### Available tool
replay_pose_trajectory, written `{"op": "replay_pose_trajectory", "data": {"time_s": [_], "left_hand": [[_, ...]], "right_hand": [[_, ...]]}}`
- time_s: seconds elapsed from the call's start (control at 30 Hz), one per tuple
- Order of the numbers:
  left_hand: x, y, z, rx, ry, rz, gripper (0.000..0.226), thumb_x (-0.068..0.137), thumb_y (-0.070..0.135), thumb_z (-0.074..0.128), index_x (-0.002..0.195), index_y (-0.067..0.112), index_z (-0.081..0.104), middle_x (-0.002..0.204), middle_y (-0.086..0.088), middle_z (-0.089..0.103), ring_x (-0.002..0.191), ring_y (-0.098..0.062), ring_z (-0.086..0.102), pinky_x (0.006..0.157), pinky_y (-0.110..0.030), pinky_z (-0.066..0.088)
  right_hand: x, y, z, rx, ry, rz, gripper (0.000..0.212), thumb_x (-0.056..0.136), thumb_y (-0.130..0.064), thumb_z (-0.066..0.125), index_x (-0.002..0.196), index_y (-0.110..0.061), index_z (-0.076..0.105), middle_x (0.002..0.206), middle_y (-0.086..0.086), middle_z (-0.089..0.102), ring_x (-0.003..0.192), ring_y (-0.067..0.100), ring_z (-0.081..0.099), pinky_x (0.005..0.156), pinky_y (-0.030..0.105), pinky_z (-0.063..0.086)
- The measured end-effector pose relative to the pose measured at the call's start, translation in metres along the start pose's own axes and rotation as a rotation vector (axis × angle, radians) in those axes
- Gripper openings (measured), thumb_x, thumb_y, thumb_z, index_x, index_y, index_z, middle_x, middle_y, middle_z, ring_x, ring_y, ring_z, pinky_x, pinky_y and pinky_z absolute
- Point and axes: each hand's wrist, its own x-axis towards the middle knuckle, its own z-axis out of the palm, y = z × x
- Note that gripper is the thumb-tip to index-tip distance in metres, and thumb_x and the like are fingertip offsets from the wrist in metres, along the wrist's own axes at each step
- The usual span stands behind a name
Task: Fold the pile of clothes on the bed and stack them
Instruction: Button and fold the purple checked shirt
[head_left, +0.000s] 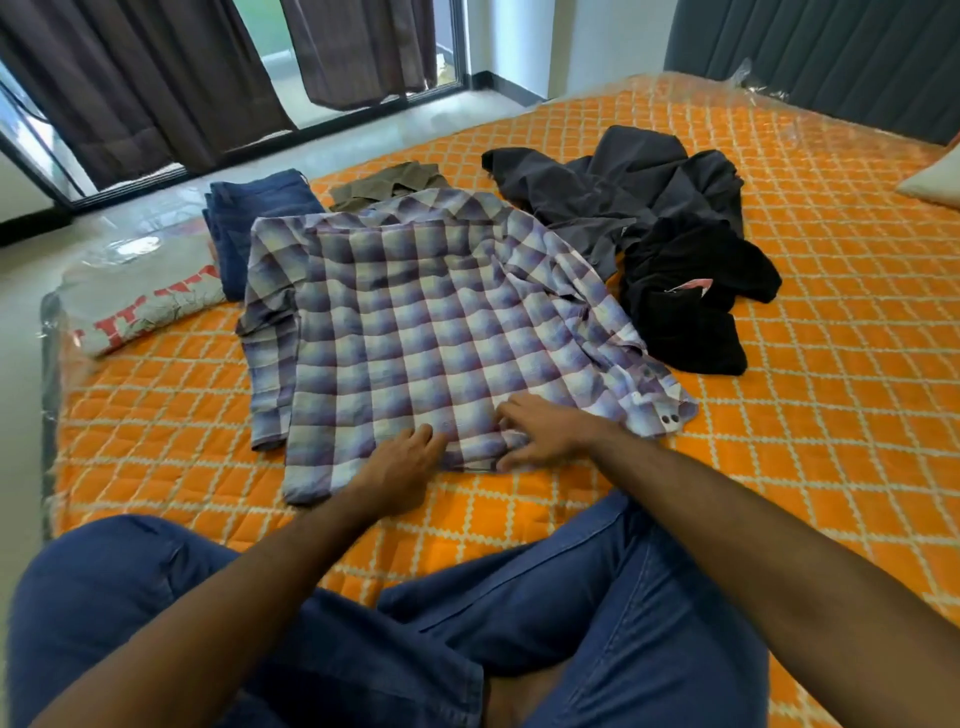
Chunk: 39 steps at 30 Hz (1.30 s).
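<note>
A purple and white plaid shirt (426, 317) lies spread face down on the orange quilted bed (831, 395), its sleeves folded in over the back. My left hand (402, 465) rests on the shirt's near hem with fingers relaxed. My right hand (545, 434) lies just to the right of it, its fingers curled and pinching the hem fabric. Behind the shirt lie folded blue jeans (249, 223) and an olive garment (387, 184). A crumpled dark grey garment (618, 192) and a black garment (691, 296) sit unfolded at the right.
A grey folded item with red print (140, 299) lies at the bed's left edge under clear plastic. A pillow (935, 179) shows at the far right, a dark headboard (831, 47) behind. My legs in blue jeans (467, 623) fill the foreground. Curtains and a glass door stand beyond the bed.
</note>
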Motion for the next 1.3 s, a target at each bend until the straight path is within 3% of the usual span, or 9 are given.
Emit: {"op": "replay_pose_trajectory", "data": {"time_s": [0.1, 0.2, 0.5, 0.63, 0.8, 0.93, 1.07, 1.17, 1.3], "left_hand": [[-0.005, -0.019, -0.013, -0.139, 0.056, -0.055, 0.008, 0.101, 0.032, 0.054, 0.105, 0.028, 0.049, 0.103, 0.002, 0.061, 0.083, -0.011, 0.055, 0.069, -0.024, 0.05], [-0.007, -0.032, -0.027, -0.278, 0.132, -0.084, 0.015, 0.101, 0.025, 0.055, 0.106, 0.032, 0.043, 0.095, 0.007, 0.058, 0.077, -0.011, 0.057, 0.06, -0.019, 0.047], [-0.003, -0.046, -0.019, 0.266, 0.204, 0.415, 0.042, 0.098, 0.035, 0.057, 0.138, 0.03, 0.045, 0.158, -0.01, 0.034, 0.137, -0.03, 0.042, 0.105, -0.046, 0.045], [-0.004, -0.044, -0.001, 0.204, 0.135, 0.248, 0.047, 0.094, 0.046, 0.053, 0.138, 0.028, 0.044, 0.165, -0.012, 0.018, 0.137, -0.035, 0.039, 0.104, -0.05, 0.043], [-0.002, -0.051, 0.008, 0.218, 0.164, 0.235, 0.056, 0.097, 0.025, 0.056, 0.148, 0.024, 0.033, 0.161, -0.012, 0.025, 0.126, -0.032, 0.048, 0.098, -0.049, 0.048], [-0.002, -0.054, 0.002, 0.169, 0.17, 0.178, 0.039, 0.103, 0.031, 0.048, 0.142, 0.026, 0.046, 0.144, -0.006, 0.046, 0.12, -0.026, 0.053, 0.097, -0.045, 0.047], [0.007, -0.065, -0.011, -0.255, 0.216, -0.041, 0.021, 0.103, 0.035, 0.05, 0.118, 0.027, 0.061, 0.118, 0.001, 0.058, 0.099, -0.014, 0.058, 0.085, -0.031, 0.051], [0.019, -0.076, -0.022, -0.331, 0.203, -0.155, 0.015, 0.101, 0.033, 0.056, 0.106, 0.025, 0.068, 0.106, 0.003, 0.062, 0.092, -0.012, 0.056, 0.081, -0.03, 0.051], [0.026, -0.08, -0.025, 0.004, 0.345, -0.08, 0.015, 0.095, 0.036, 0.063, 0.107, 0.026, 0.061, 0.109, 0.002, 0.055, 0.098, -0.016, 0.05, 0.09, -0.038, 0.043]], "right_hand": [[0.016, -0.021, 0.017, -0.251, 0.039, -0.071, 0.073, 0.084, -0.054, 0.072, 0.142, -0.029, 0.036, 0.139, -0.002, 0.044, 0.115, 0.017, 0.048, 0.096, 0.036, 0.046], [0.021, -0.026, 0.016, -0.272, 0.107, -0.047, 0.051, 0.096, -0.027, 0.064, 0.139, -0.029, 0.039, 0.139, 0.002, 0.053, 0.115, 0.022, 0.058, 0.097, 0.037, 0.051], [0.02, -0.018, -0.017, 0.106, 0.467, 0.172, 0.026, 0.1, -0.006, 0.052, 0.114, -0.028, 0.047, 0.109, 0.008, 0.069, 0.092, 0.026, 0.066, 0.078, 0.04, 0.06], [0.02, -0.014, -0.029, 0.125, 0.458, 0.091, 0.038, 0.09, 0.003, 0.056, 0.092, -0.034, 0.046, 0.094, -0.004, 0.06, 0.084, 0.018, 0.058, 0.073, 0.031, 0.052], [0.01, -0.013, -0.022, 0.097, 0.022, 0.056, 0.031, 0.088, -0.006, 0.064, 0.1, -0.032, 0.052, 0.095, -0.007, 0.06, 0.087, 0.015, 0.058, 0.075, 0.033, 0.052], [0.007, -0.021, -0.016, 0.051, 0.14, 0.02, 0.04, 0.092, -0.011, 0.063, 0.124, -0.029, 0.046, 0.113, -0.004, 0.06, 0.098, 0.016, 0.062, 0.078, 0.03, 0.053], [0.013, -0.033, -0.006, -0.245, 0.283, -0.186, 0.056, 0.092, -0.031, 0.07, 0.141, -0.026, 0.045, 0.141, 0.001, 0.046, 0.121, 0.016, 0.045, 0.101, 0.031, 0.042], [0.022, -0.039, -0.001, -0.622, 0.452, -0.417, 0.036, 0.091, -0.03, 0.072, 0.123, -0.023, 0.057, 0.12, 0.005, 0.058, 0.103, 0.021, 0.05, 0.087, 0.036, 0.046], [0.029, -0.048, 0.006, -0.634, 0.248, -0.425, 0.025, 0.1, -0.035, 0.058, 0.119, -0.02, 0.057, 0.103, 0.005, 0.063, 0.089, 0.02, 0.058, 0.076, 0.034, 0.047]]}}
